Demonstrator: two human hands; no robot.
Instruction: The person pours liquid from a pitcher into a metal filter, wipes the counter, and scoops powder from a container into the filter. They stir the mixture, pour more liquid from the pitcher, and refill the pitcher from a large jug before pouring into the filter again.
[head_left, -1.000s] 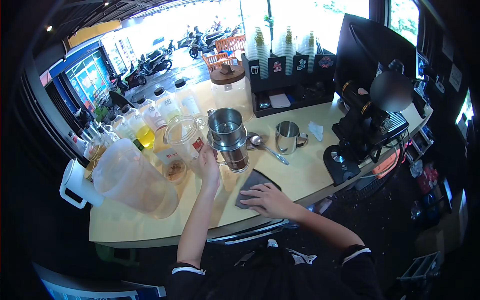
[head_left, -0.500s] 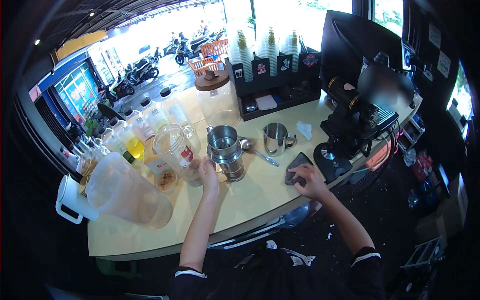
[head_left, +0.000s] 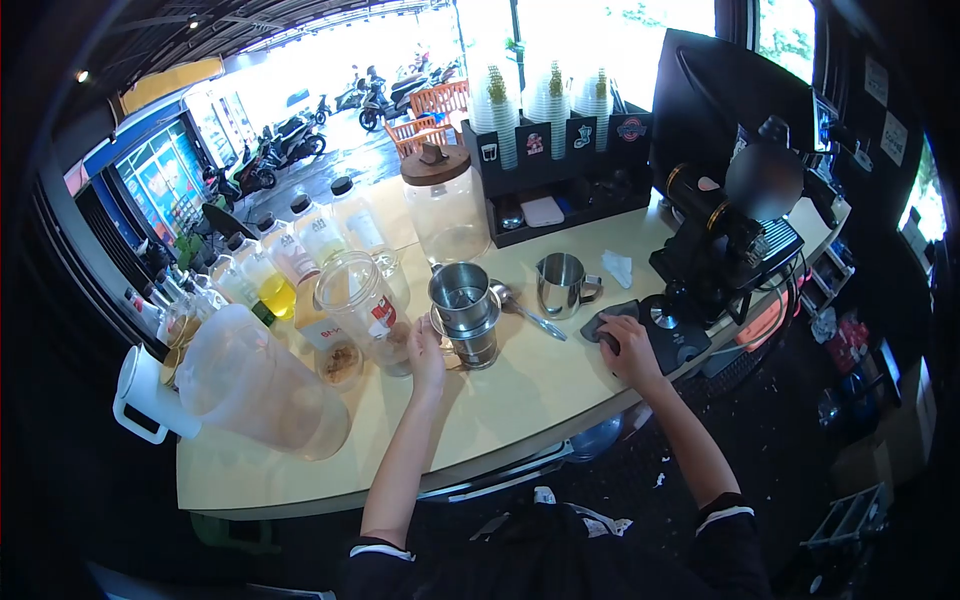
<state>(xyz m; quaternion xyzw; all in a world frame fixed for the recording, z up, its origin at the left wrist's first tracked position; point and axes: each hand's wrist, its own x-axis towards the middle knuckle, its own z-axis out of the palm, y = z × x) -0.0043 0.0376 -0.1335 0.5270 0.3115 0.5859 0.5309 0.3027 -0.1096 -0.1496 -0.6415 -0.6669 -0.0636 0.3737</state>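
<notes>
Left hand (head_left: 425, 350): arm stretched forward, fingers curled on glass cup under steel drip filter (head_left: 466, 312), mid-counter.
Right hand (head_left: 626, 345): palm down, pressing dark grey cloth (head_left: 606, 321) flat near beige counter's (head_left: 520, 400) right edge.

Just one head cam, wide fisheye, looking forward and down at the bench (head_left: 520, 400) from close up, street beyond.

On the counter (head_left: 520, 400) you have one metal drip filter (head_left: 463, 300) on its one glass, one spoon (head_left: 525, 310), one steel milk jug (head_left: 560, 284), one dark cloth (head_left: 610, 318), one grinder (head_left: 705, 260), one big plastic pitcher (head_left: 250, 385), two large clear jars (head_left: 362, 300) and three stacks of cups (head_left: 545, 100) at the far edge.
</notes>
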